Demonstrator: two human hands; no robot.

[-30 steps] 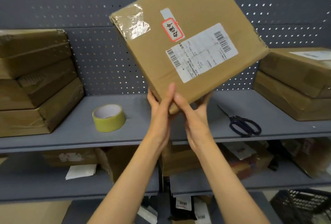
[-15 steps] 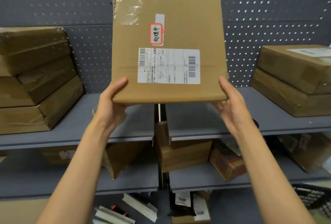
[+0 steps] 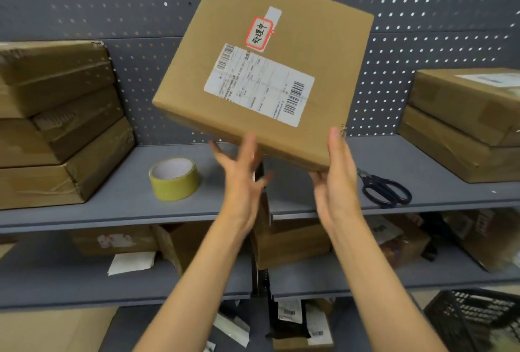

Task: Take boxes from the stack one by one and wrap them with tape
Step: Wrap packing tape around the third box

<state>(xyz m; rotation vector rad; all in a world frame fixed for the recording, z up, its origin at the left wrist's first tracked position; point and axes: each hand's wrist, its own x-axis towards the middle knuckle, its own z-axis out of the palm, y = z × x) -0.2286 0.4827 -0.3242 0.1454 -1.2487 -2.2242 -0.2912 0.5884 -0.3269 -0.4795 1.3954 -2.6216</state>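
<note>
box (image 3: 281,50): we are holding it tilted in the air above the shelf (image 3: 126,196) | right hand (image 3: 334,182): fingers clamped on its lower right corner | left hand (image 3: 242,180): fingers spread apart under the lower edge (contact blurred, cannot tell) | tape roll (image 3: 174,178): lying left of the left fingers | scissors (image 3: 385,189): lying right of the right fingers

I see a flat brown cardboard box (image 3: 281,75) held up in front of the pegboard, tilted with its left side dipping, carrying a white shipping label and a red-bordered sticker. A roll of yellowish tape (image 3: 175,178) lies flat on the grey shelf below-left. Stacks of taped boxes (image 3: 56,123) sit at both shelf ends.
</note>
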